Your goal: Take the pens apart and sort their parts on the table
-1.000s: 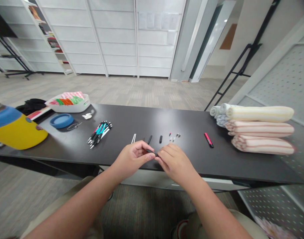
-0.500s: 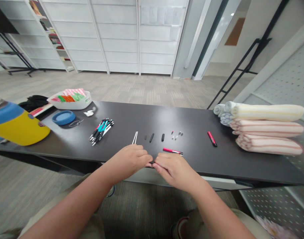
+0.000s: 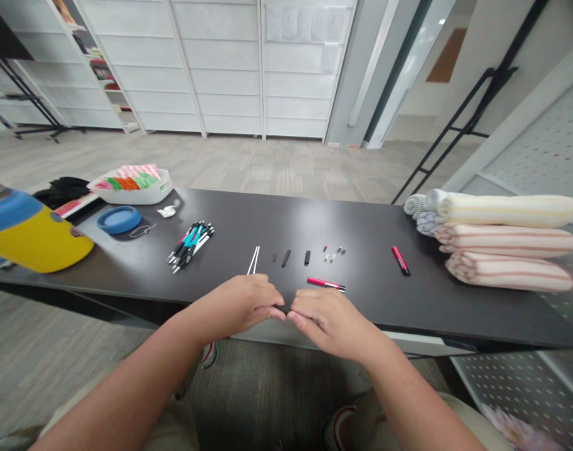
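Both hands meet above the front edge of the dark table, gripping a small black piece point(image 3: 282, 308) that looks like part of a pen. My left hand point(image 3: 248, 302) pinches it from the left between thumb and fingers. From the other side, my right hand point(image 3: 324, 316) has its fingers closed over the piece's right end, hiding most of it. Just beyond the right hand lies a red pen part point(image 3: 325, 284). Two thin white sticks point(image 3: 253, 260) lie past the left hand. Farther back are a black clip-like part point(image 3: 286, 258), a black cap-like part point(image 3: 307, 257) and several tiny pieces point(image 3: 332, 257).
To the left lie a bundle of pens point(image 3: 191, 246), a blue round lid point(image 3: 119, 220), a white basket point(image 3: 148, 195) and a yellow-and-blue container point(image 3: 37, 235). A red marker point(image 3: 399, 260) and rolled towels point(image 3: 506, 243) occupy the right of the table point(image 3: 248, 216).
My left hand has shifted slightly left, exposing more of the black piece between the hands. My right hand stays almost in place.
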The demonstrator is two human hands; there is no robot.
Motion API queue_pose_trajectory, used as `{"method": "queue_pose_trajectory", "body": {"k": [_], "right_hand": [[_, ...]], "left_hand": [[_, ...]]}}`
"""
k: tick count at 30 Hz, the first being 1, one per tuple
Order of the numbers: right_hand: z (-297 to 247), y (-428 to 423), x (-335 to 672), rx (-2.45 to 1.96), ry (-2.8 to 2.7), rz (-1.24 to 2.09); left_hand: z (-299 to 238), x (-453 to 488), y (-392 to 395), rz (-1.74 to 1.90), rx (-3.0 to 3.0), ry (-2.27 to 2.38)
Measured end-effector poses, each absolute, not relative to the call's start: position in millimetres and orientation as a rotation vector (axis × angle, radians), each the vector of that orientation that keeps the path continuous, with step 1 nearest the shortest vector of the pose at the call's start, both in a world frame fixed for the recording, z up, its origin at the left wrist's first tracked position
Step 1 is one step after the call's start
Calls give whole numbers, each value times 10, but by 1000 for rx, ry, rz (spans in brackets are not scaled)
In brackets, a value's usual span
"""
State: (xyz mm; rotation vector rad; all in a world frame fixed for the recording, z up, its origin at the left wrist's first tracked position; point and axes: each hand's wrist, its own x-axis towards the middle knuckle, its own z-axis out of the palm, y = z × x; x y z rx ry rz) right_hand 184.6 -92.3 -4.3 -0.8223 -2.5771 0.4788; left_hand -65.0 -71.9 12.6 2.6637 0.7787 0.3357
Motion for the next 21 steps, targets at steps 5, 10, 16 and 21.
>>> {"method": "queue_pose_trajectory", "body": {"k": [5,10,16,21], "right_hand": [[-44,-922,1846,-820,-2593,469],[-41,-918,1839,-813,-2595,487],[-44,-915,1832,-827,-2606,493],[-35,-932,1814,-941,-2624,461]], "left_hand": [[178,-681,-720,331,2605,778],[211,-733,-700,374,2561,748],[201,-766,-687,359,2553,756],[211,-657,-768,303,2623,859]]}}
